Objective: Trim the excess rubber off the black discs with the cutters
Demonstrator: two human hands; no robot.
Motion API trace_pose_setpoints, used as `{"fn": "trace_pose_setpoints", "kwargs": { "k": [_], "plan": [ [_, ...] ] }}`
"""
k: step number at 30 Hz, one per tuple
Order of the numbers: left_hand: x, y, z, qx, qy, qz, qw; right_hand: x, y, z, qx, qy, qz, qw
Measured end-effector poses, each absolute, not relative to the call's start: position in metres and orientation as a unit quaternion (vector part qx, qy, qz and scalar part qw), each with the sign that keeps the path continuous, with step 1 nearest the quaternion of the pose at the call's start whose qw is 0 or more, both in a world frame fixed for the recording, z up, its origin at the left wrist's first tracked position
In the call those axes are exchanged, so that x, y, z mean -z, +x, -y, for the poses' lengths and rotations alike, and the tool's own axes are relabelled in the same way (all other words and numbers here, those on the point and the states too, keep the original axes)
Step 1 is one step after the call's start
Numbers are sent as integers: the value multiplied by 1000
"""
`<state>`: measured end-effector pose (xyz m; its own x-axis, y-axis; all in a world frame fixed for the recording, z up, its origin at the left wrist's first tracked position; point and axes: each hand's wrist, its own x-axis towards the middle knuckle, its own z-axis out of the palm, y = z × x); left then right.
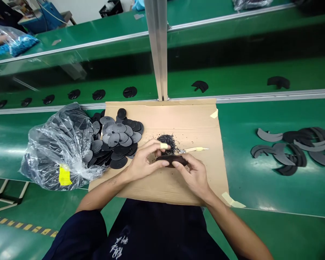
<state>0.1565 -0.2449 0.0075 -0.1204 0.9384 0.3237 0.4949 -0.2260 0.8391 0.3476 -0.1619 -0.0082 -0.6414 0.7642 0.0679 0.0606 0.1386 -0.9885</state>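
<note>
Both my hands hold one flat black oval piece (171,160) over a sheet of cardboard (195,119). My left hand (143,162) pinches its left end; one fingertip wears yellow tape. My right hand (193,175) grips its right end with curled fingers. Just beyond the piece lies a small heap of black shavings (166,141) and a small tool with a pale handle (195,149). A pile of black and grey oval pieces (116,139) lies left of my hands on the cardboard.
A clear plastic bag (56,148) of more pieces, with a yellow tag, lies at the left. Curved black offcuts (295,148) are strewn on the green bench at the right. Single pieces sit on the green belt (233,79) behind. A metal post (158,50) rises at the cardboard's far edge.
</note>
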Motion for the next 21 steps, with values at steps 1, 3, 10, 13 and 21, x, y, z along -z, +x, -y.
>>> {"fn": "trace_pose_setpoints", "kwargs": {
  "k": [1,3,10,13,21],
  "plan": [
    [-8,158,244,-474,631,-571,226,8,348,162,-568,-290,709,301],
    [-11,161,244,-471,655,-557,197,8,350,161,-537,-270,739,305],
    [-23,166,242,-469,713,-502,138,11,355,153,-429,-150,825,335],
    [-24,169,242,-485,714,-487,135,12,355,153,-400,-122,834,359],
    [-23,175,244,-501,709,-486,102,5,353,152,-365,-87,838,395]
  ]
}}
